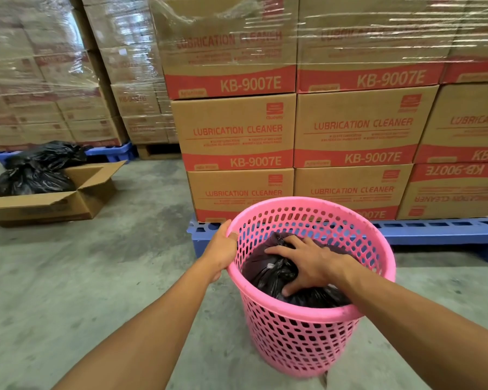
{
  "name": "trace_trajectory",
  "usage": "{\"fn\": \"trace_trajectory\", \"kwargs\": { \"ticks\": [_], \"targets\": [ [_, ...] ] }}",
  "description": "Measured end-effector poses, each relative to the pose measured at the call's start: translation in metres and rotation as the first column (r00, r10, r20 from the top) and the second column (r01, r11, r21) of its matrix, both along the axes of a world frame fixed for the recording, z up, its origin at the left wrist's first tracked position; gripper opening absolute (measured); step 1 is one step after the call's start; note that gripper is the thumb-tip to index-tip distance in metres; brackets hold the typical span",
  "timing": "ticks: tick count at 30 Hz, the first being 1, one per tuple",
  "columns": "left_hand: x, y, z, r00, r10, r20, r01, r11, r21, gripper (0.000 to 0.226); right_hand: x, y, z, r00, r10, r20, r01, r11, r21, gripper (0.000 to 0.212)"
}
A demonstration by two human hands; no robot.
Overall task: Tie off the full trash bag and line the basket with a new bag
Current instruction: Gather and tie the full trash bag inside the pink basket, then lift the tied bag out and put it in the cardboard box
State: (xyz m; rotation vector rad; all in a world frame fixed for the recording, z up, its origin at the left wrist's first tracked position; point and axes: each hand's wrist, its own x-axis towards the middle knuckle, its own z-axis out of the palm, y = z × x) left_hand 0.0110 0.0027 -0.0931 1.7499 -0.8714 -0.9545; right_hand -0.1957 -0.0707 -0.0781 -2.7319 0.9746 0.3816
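Far left of left hand: box [51, 198] holding black bags [37, 170], well apart. Left hand [221, 249] curled on basket [307, 342] rim, thumb inside, steadying it. Full bag [276, 274] inside basket, neck bunched, knot unclear. Right hand [307, 266] spread on bag top, fingers [279, 250] half-closed around bunch. Risk: thin film snags in wall holes or tears on lift; loose neck slips, spills; light basket lifts with bag if left grip slackens. New bag not visible.

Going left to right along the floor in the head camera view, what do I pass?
Open cardboard box holding tied black bags → left hand gripping the rim → pink basket → right hand on the black trash bag inside it.
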Motion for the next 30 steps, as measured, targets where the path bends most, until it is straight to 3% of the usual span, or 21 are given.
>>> {"fn": "trace_trajectory", "kwargs": {
  "ticks": [5, 15, 24, 30],
  "targets": [
    [-0.002, 0.004, 0.006, 1.000, 0.005, 0.008, -0.005, 1.000, 0.002, 0.044, 0.001, -0.003, -0.003, 1.000, 0.027, 0.001, -0.027, 0.990, -0.140, 0.066],
    [-0.012, 0.007, 0.005, 0.993, 0.078, -0.087, -0.082, 0.996, -0.046, 0.047, -0.004, -0.004, 0.023, 0.970, -0.033, 0.240, 0.092, 0.967, -0.236, 0.051],
    [-0.005, 0.010, 0.003, 0.998, 0.057, 0.006, -0.056, 0.997, -0.055, 0.045, -0.011, -0.032, 0.111, 0.878, -0.128, 0.462, 0.262, 0.934, -0.241, 0.041],
    [0.014, 0.002, 0.009, 0.997, 0.051, -0.053, -0.054, 0.998, -0.041, 0.025, 0.002, -0.053, 0.185, 0.838, -0.055, 0.542, 0.253, 0.921, -0.298, 0.028]
  ]
}}
